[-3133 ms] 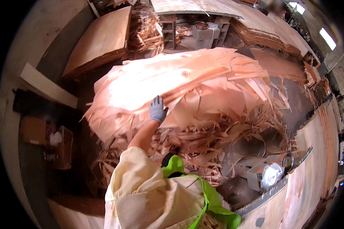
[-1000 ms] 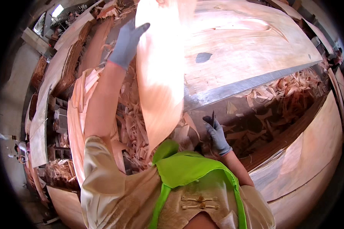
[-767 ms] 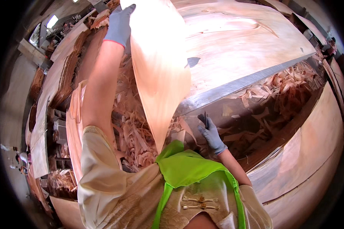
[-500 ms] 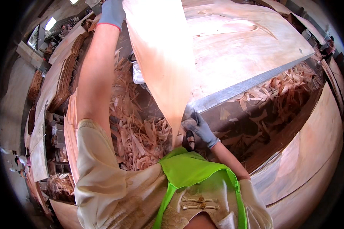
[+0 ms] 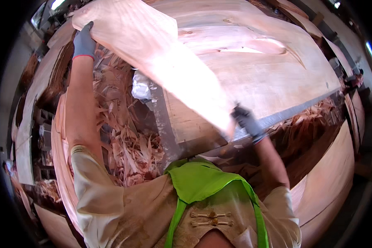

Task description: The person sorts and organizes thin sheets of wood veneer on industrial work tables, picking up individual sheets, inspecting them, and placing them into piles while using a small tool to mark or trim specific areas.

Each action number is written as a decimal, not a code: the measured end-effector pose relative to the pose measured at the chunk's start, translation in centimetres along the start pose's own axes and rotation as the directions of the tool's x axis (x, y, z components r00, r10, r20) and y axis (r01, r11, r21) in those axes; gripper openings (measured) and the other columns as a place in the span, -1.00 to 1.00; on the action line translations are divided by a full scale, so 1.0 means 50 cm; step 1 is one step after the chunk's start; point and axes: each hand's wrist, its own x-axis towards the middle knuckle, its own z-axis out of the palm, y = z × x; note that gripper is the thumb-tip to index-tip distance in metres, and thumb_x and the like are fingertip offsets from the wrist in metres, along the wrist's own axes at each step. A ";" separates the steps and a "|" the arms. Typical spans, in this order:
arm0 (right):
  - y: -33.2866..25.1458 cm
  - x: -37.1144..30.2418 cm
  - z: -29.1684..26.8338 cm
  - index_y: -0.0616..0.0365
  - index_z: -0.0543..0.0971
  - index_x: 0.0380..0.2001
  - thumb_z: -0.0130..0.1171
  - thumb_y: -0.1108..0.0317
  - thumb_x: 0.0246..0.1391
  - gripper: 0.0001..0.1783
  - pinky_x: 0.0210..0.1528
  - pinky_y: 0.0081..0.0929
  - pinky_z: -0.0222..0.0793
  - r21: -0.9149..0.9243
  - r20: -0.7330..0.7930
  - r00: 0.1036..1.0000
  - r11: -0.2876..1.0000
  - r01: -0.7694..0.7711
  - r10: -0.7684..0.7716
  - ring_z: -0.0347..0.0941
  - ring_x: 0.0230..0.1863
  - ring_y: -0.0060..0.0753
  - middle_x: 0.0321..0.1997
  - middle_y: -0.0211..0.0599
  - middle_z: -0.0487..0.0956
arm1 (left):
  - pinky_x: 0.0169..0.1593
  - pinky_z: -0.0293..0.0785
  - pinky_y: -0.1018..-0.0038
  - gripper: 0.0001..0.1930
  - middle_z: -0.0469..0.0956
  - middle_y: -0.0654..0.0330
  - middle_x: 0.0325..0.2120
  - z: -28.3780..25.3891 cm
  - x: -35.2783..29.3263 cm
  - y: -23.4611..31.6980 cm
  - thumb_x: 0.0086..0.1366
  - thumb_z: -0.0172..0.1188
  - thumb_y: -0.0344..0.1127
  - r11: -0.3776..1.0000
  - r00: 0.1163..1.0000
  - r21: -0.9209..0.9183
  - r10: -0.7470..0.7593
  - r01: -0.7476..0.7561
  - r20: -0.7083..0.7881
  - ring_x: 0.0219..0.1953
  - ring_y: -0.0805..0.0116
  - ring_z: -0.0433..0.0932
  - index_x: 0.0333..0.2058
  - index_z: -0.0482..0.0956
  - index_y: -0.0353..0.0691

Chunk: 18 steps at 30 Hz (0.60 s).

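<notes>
I am gripping a veneer sheet (image 5: 153, 53), my left hand (image 5: 84, 41) clenched on its far-left end, my right hand (image 5: 247, 122) grasping its near-right end; its long axis is running diagonally between them.

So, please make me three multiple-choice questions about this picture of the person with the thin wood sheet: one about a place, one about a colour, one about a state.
1. Where do the loose wood scraps lie?
A. left of the sheet stack
B. on top of the stack
C. in the person's right hand

2. What colour are the gloves?
A. red
B. grey
C. yellow

3. How is the thin wood sheet held?
A. lying flat, untouched
B. rolled into a tube
C. lifted, one hand at each end

Answers:
1 A, the scraps fill the gap left of the sheet stack.
2 B, both gloves look grey.
3 C, the left hand grips its far end and the right hand its near end.
</notes>
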 end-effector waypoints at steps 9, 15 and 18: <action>-0.222 0.266 -0.332 0.15 0.59 -0.35 0.18 0.18 -0.09 -0.71 -0.25 -0.22 0.37 -0.912 -0.071 0.959 0.407 0.048 -0.273 0.50 -0.29 0.02 -0.37 -0.03 0.58 | -0.55 0.30 0.57 -0.81 0.48 0.26 -0.51 -0.149 -0.148 -0.334 0.10 0.21 -0.44 0.985 0.950 0.036 -0.153 0.169 -0.273 -0.58 0.47 0.41 -0.28 0.48 -0.23; -0.107 0.470 -0.382 0.04 0.63 -0.37 0.17 0.19 -0.11 -0.76 -0.24 -0.15 0.41 -0.995 0.015 0.963 0.089 0.040 -0.269 0.52 -0.32 0.00 -0.38 -0.08 0.59 | -0.45 0.44 0.45 -0.76 0.51 0.18 -0.36 -0.196 -0.381 -0.543 0.09 0.18 -0.51 0.959 0.815 -0.096 -0.278 0.267 -0.509 -0.39 0.34 0.49 -0.21 0.46 -0.30; -0.004 0.550 -0.347 0.02 0.62 -0.40 0.14 0.15 -0.05 -0.77 -0.27 -0.12 0.42 -1.000 -0.004 0.977 0.011 -0.002 -0.213 0.53 -0.32 0.00 -0.39 -0.10 0.59 | -0.37 0.48 0.43 -0.70 0.52 0.16 -0.31 -0.252 -0.506 -0.604 0.09 0.17 -0.52 0.962 0.801 -0.013 -0.235 0.273 -0.551 -0.31 0.31 0.51 -0.14 0.45 -0.30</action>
